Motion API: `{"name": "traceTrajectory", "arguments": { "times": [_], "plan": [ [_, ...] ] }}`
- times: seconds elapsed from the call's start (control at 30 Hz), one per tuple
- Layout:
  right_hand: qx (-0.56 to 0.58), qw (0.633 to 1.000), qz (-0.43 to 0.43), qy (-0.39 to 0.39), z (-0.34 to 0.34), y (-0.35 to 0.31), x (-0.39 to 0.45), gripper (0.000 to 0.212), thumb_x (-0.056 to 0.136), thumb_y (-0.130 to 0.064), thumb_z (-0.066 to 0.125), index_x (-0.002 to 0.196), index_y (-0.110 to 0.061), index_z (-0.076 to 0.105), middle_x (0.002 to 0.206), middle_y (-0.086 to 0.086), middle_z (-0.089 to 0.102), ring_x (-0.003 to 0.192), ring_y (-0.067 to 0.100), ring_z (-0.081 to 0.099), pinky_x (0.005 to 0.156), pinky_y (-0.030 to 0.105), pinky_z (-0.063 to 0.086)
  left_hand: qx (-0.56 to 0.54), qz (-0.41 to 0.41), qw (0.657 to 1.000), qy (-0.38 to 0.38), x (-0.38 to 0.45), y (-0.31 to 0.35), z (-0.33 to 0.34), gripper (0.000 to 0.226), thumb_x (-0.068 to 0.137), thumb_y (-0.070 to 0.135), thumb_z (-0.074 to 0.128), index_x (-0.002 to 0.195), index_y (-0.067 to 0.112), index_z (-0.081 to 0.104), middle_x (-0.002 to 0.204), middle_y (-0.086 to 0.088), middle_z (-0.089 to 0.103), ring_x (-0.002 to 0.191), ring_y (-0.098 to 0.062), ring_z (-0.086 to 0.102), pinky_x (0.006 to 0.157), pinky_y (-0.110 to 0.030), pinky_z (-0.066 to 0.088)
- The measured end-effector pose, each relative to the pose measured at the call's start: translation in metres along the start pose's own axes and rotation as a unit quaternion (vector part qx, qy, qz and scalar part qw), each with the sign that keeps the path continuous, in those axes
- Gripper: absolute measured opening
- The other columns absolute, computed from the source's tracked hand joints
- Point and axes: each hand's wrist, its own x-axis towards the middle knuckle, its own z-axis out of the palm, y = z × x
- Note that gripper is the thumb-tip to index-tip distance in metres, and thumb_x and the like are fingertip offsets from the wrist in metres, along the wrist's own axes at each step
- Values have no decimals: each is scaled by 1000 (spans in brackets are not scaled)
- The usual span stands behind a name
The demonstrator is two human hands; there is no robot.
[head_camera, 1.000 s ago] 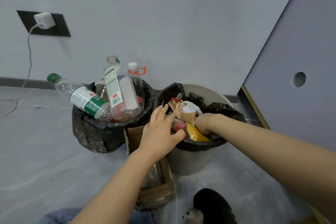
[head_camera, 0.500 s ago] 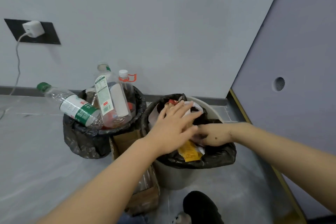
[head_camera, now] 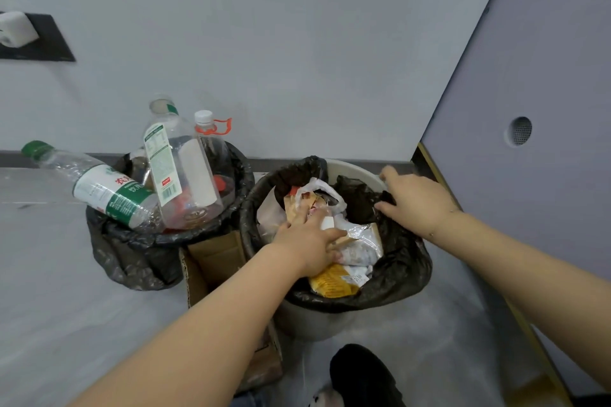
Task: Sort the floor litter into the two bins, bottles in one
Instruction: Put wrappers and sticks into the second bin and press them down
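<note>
Since the earlier frame, right hand point(head_camera: 417, 199) has left the litter and moved to the far rim of the right bin point(head_camera: 350, 320), fingers curled onto the black liner point(head_camera: 401, 269). Left hand point(head_camera: 310, 243) presses palm-down with spread fingers on wrappers point(head_camera: 358, 243) inside this bin, gripping nothing. Yellow packet point(head_camera: 334, 284) lies at the bin's near edge. Left of this bin stands the bottle bin point(head_camera: 132, 254), holding a green-capped bottle point(head_camera: 96, 187) and clear bottles point(head_camera: 180, 172). Cardboard box point(head_camera: 211, 261) sits between them.
</note>
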Motion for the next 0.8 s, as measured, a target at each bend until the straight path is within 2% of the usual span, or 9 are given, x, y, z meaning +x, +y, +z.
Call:
{"name": "traceTrajectory", "arguments": {
  "times": [0.1,0.23,0.3,0.43,0.53,0.6,0.63,0.7,0.8],
  "plan": [
    [-134,991,-18,16,-2,-7,4,20,99,-25,42,112,-14,54,96,4,64,84,25,63,56,31,36,-1,3,1000,-9,-1,-2,1,53,96,56,37,146,45,24,161,4,-9,145,-30,-19,113,-60,6],
    [-178,984,1,18,-6,-6,-3,16,94,-7,46,103,-13,58,77,-1,57,65,18,56,46,27,26,-5,9,1000,-5,-3,-3,2,58,93,61,38,146,48,20,160,3,-15,145,-28,-21,114,-61,3],
    [-139,988,20,60,-6,4,-2,13,97,-11,43,93,-10,55,67,2,49,56,20,48,45,29,23,-5,6,1000,-4,-3,-3,2,57,93,62,38,146,49,20,160,2,-14,145,-29,-20,113,-62,3],
    [64,978,146,132,3,45,-2,41,101,-29,39,66,-9,47,60,6,48,62,31,53,53,31,33,-16,-5,1000,-3,-2,-2,1,56,92,61,39,145,49,22,160,3,-14,145,-28,-20,110,-65,4],
    [208,951,219,-71,27,47,-7,38,99,-24,46,76,0,63,65,15,62,53,25,57,49,32,47,-24,-10,1000,-3,-3,-2,0,55,92,61,40,143,49,25,160,4,-13,145,-26,-20,109,-66,5],
    [263,906,222,-247,36,43,-8,21,95,-7,51,99,7,65,87,26,69,66,30,67,58,36,55,-24,-12,1000,-10,-2,-1,0,55,92,61,40,143,50,25,160,3,-14,145,-26,-21,110,-66,4],
    [264,900,219,-269,34,43,-5,20,94,-2,50,104,6,64,95,27,68,75,34,69,63,39,58,-22,-13,1000,-14,-2,-1,0,55,92,61,40,143,50,25,160,3,-14,145,-27,-21,110,-66,4],
    [223,939,185,-185,24,50,8,24,96,-9,47,108,-3,66,103,21,68,86,34,68,73,45,58,-19,-14,999,-22,-1,0,0,55,92,62,40,143,49,25,160,2,-15,145,-28,-23,109,-66,2],
    [148,977,113,108,0,52,26,30,96,-22,44,119,-18,64,117,7,66,103,30,61,87,41,51,-24,-15,999,-27,1,-1,1,54,92,61,40,143,49,26,160,4,-16,144,-29,-24,109,-67,-1]
  ]
}}
